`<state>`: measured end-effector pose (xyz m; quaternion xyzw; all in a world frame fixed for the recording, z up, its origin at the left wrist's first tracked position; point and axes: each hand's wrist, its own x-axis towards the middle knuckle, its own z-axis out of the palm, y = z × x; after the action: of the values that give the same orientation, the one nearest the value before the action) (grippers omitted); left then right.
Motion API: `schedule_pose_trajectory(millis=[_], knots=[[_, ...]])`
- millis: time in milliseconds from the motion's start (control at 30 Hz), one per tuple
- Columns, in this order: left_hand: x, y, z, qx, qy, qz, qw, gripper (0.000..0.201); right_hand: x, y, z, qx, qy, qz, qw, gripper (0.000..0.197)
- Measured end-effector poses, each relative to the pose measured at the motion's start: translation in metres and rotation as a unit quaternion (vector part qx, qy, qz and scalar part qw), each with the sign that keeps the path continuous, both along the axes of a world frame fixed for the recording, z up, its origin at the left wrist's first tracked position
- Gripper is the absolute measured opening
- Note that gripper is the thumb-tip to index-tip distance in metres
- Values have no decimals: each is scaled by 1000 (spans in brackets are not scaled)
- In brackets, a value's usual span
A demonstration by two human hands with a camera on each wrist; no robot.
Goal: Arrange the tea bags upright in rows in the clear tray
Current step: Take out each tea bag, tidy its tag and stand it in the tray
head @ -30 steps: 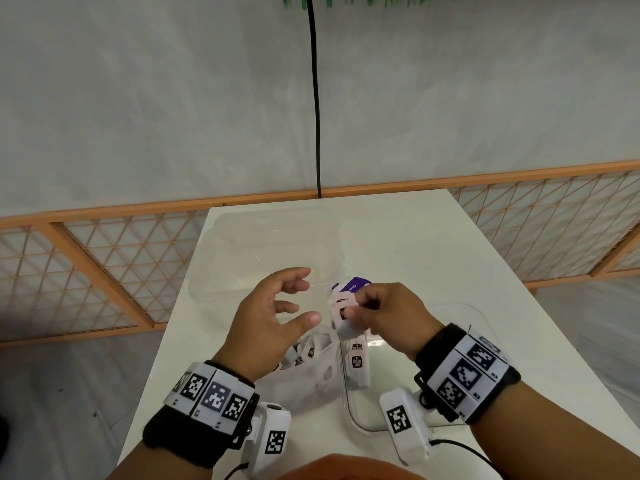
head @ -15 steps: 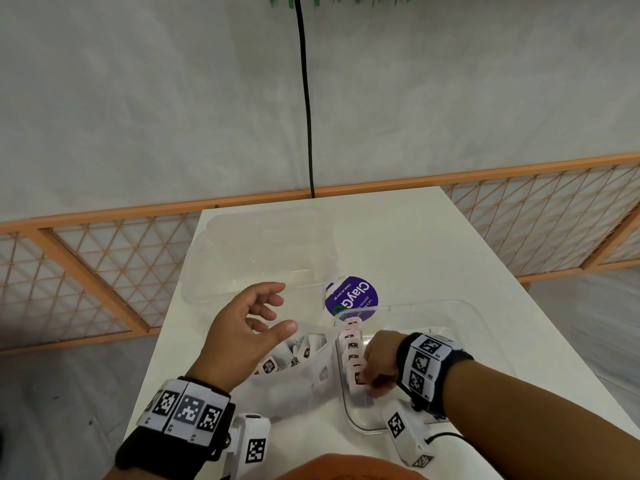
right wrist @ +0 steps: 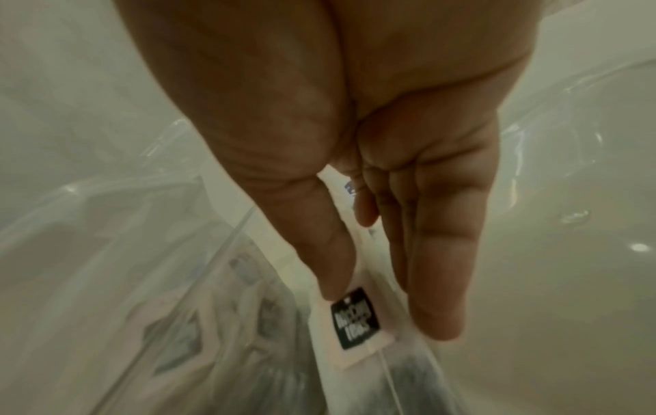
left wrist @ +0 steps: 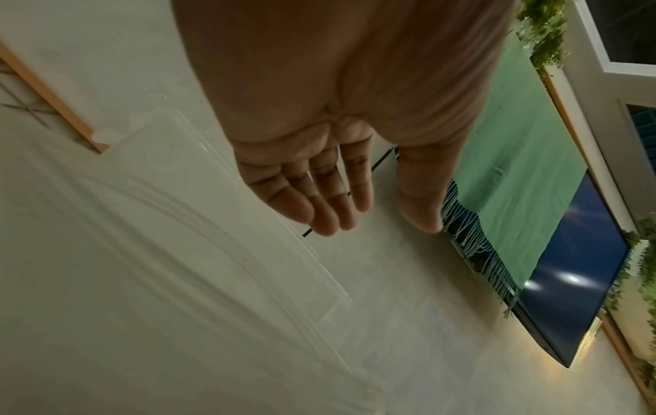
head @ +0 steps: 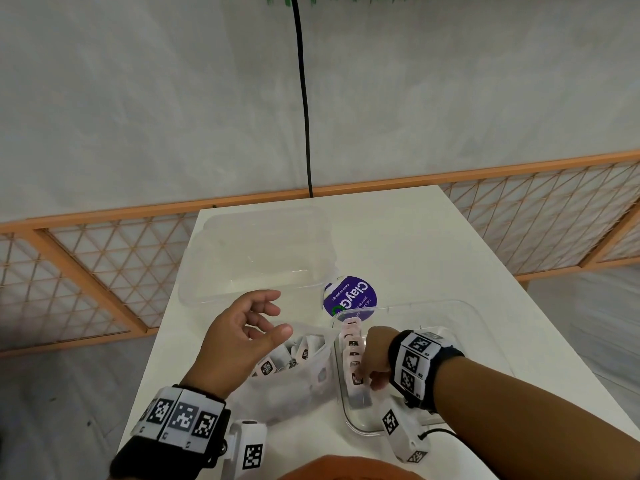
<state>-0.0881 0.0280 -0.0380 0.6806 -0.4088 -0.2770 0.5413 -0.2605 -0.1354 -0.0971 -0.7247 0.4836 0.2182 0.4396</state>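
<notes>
tea bags, look: white paper sachets, each with a pale pink tag carrying a small black label; the nearest tea bag (right wrist: pixel 358 320) shows dark contents through the paper and a thin string below the tag.
tea bags, where: a row of tea bags (head: pixel 352 351) stands upright along the left wall of the clear tray (head: pixel 485 327), running from the far end toward the person; loose tea bags (head: pixel 277 362) lie jumbled in a clear plastic bag (head: pixel 298 386) just left of the tray.
clear tray, where: on the white desk (head: pixel 433 244), right of centre, near the front edge.
right hand (head: pixel 375 358): inside the tray at the near end of the row, thumb and fingers nearly straight and pinching the top of the nearest tea bag by its tag.
left hand (head: pixel 242 337): above the plastic bag, palm up, fingers loosely spread and slightly bent, nothing in it.
other items: a second clear container (head: pixel 256 258) sits at the far left of the desk; a purple round sticker (head: pixel 351 296) shows between it and the tray.
hidden / unclear: label print is blurred in the right wrist view and too small in the head view; the right hand covers the near part of the row, so the count cannot be told; whether the pinched tea bag touches the tray floor cannot be told; tray edges are faint against the desk.
</notes>
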Motion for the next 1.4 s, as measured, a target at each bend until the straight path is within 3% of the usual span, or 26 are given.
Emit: schedule_pose_trajectory(millis=[167,300,533,600,667,733,833,900,967,1100,1167,1233,1400], knots=[[2,2,-2,7,9,-3,1000,52,-1,-1,11,-56,56,32,996,24],[4,2,-4,16,7,-2,1000,51,-3,-4,10,-59,54,64,995,9],[1,3,-4,36,-1,-6,999,41,1,-9,3,-68,9,60,996,13],[2,5,-5,45,-11,-7,999,34,2,-9,5,-69,15,70,995,6],[7,6,-9,75,-40,-2,996,19,1,-7,9,-86,22,72,993,20],[13,7,-15,157,-102,-18,982,19,0,-1,19,-119,30,106,987,23],[16,7,-24,259,-195,-61,944,23,1,8,37,-202,-48,117,971,7],[13,7,-31,280,-242,-65,927,22,2,13,43,-237,-169,88,953,13],[9,4,-36,288,-266,-68,917,19,5,18,47,-236,-246,132,931,19],[-3,-5,-41,254,-276,-92,923,30,8,29,45,-300,-201,266,894,32],[-9,-12,-45,263,-279,-99,918,30,7,31,43,-331,-175,282,883,24],[-14,-19,-48,289,-269,-72,916,14,5,31,42,-334,-175,288,880,21],[-25,-32,-51,351,-203,-26,914,41,2,32,42,-310,-219,277,883,15]])
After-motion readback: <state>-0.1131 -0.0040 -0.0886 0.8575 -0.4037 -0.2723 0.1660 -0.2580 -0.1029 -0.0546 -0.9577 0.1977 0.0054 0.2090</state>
